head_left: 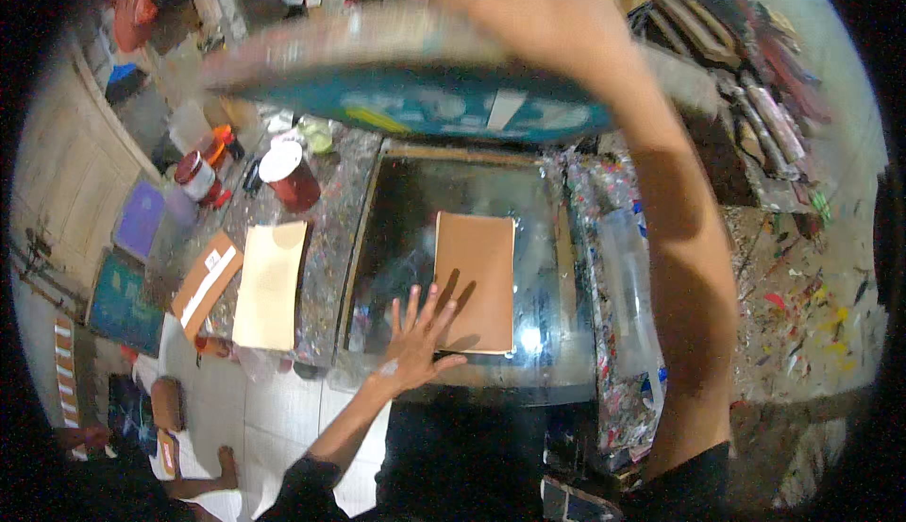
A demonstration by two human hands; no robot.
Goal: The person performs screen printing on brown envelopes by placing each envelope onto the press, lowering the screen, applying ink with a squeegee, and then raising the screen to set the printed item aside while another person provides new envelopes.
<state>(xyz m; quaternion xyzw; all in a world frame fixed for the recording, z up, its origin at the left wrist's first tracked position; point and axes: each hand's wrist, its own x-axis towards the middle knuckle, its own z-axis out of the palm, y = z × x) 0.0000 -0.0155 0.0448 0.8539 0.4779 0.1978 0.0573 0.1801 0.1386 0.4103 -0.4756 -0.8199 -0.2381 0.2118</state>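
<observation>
My right hand (pixel 543 17) is raised at the top, slightly blurred, with its fingers over the upper edge of a screen-printing frame (pixel 330 45). The frame is tilted up, and its teal mesh with pale shapes faces down toward me. Below it lies a dark glass plate (pixel 396 206) in the worktable. A brown rectangular sheet (pixel 486 277) rests on the glass, right of the middle. My left hand (pixel 415 338) has its fingers spread by the sheet's lower left edge, throwing a shadow on it. Whether it touches the sheet or glass I cannot tell.
Left of the plate lie cream sheets (pixel 271 286) and a brown piece with a white strip (pixel 209 277). A red-brown can (pixel 291 182) stands behind them. Several long tools (pixel 755 116) are stacked upper right. Another person's foot (pixel 226 465) shows lower left.
</observation>
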